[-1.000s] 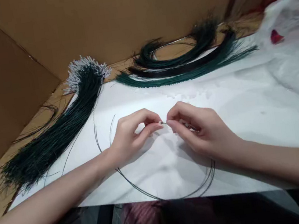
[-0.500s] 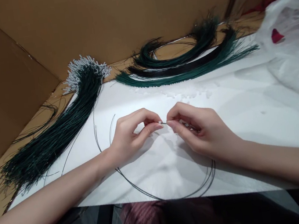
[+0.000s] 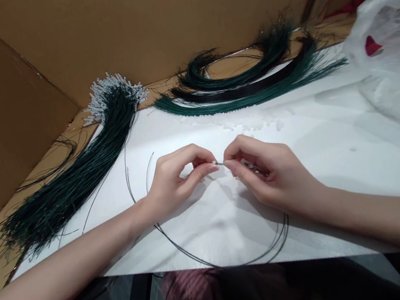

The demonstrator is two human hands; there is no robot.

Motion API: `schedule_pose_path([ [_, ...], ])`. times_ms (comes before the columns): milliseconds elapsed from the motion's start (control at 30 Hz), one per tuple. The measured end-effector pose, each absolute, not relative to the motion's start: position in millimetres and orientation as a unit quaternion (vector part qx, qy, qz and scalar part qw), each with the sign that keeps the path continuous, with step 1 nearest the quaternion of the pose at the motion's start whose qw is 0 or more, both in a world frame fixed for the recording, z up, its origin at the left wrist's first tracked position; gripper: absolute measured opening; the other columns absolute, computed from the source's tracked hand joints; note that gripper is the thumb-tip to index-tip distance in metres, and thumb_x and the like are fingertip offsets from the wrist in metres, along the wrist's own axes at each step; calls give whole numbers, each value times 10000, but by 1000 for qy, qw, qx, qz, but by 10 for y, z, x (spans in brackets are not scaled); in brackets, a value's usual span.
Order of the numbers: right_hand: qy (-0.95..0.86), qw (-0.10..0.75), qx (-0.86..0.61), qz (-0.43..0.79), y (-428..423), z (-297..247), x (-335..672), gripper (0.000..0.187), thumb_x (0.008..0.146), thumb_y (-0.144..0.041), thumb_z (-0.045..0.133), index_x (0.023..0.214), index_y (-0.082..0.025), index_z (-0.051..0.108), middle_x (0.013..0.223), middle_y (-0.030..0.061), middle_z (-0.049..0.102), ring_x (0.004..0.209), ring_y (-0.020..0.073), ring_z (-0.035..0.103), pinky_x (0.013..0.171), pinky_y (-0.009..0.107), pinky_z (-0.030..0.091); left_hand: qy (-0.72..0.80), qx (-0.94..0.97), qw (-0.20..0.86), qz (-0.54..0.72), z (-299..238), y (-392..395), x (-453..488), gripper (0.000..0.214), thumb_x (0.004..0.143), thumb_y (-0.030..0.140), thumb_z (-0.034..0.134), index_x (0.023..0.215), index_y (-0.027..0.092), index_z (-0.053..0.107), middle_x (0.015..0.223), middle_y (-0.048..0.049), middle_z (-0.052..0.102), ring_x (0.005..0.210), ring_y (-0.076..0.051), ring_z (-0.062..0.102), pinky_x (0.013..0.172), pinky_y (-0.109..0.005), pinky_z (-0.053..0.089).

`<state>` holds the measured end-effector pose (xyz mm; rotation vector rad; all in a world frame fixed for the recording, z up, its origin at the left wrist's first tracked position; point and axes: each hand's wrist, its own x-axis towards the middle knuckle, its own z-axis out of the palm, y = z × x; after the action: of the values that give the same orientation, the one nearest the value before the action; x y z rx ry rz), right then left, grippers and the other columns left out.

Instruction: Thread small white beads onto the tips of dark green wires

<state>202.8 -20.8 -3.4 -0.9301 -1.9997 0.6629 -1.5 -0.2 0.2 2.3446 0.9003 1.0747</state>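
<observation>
Over the white board, my left hand (image 3: 174, 178) pinches a tiny white bead-like piece (image 3: 215, 163) between thumb and index finger. Facing it, my right hand (image 3: 273, 169) is closed in a pinch on thin dark wires (image 3: 221, 164). A short stretch of wire bridges the small gap between the fingertips. More small white pieces (image 3: 250, 165) show on wires inside the right hand's curled fingers. Long wires curve down from the right hand past the board's front edge and run under the left forearm. The exact fit of bead and wire is hidden by fingertips.
Left lies a thick bundle of dark green wires (image 3: 104, 153) with white beaded tips (image 3: 98, 102). Curved green and black wire bundles (image 3: 252, 98) lie at the back, with scattered white pieces (image 3: 244, 120) before them. A clear plastic bag (image 3: 397, 67) stands right. Cardboard walls (image 3: 167, 20) enclose the board.
Almost nothing differs. The right fingertips sit very slightly further from the left ones, and a little more wire shows between them.
</observation>
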Motion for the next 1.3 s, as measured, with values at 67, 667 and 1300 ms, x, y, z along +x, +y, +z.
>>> schedule_pose_path([
  [67, -794, 408, -368, 261, -203, -37, 2026, 116, 917, -85, 518, 841, -174, 517, 660, -56, 449, 504, 49, 331, 494, 221, 306, 324, 840, 203, 385, -1, -2, -12, 64, 878, 204, 670, 883, 146, 644, 785, 1, 661, 698, -65, 579, 631, -179, 446],
  [667, -795, 388, -386, 261, -209, -35, 2038, 126, 912, -101, 516, 837, -202, 500, 608, -57, 424, 482, 73, 321, 474, 239, 283, 319, 855, 170, 371, 24, -6, 3, 76, 886, 216, 657, 870, 146, 635, 757, -5, 659, 675, -82, 588, 609, -194, 447],
  [1300, -799, 382, -394, 246, -201, -53, 2038, 127, 902, -97, 523, 826, -198, 509, 573, -67, 391, 473, 77, 306, 493, 243, 289, 309, 878, 130, 342, 21, -4, 2, 53, 898, 184, 635, 871, 141, 622, 770, -7, 648, 679, -77, 574, 607, -192, 433],
])
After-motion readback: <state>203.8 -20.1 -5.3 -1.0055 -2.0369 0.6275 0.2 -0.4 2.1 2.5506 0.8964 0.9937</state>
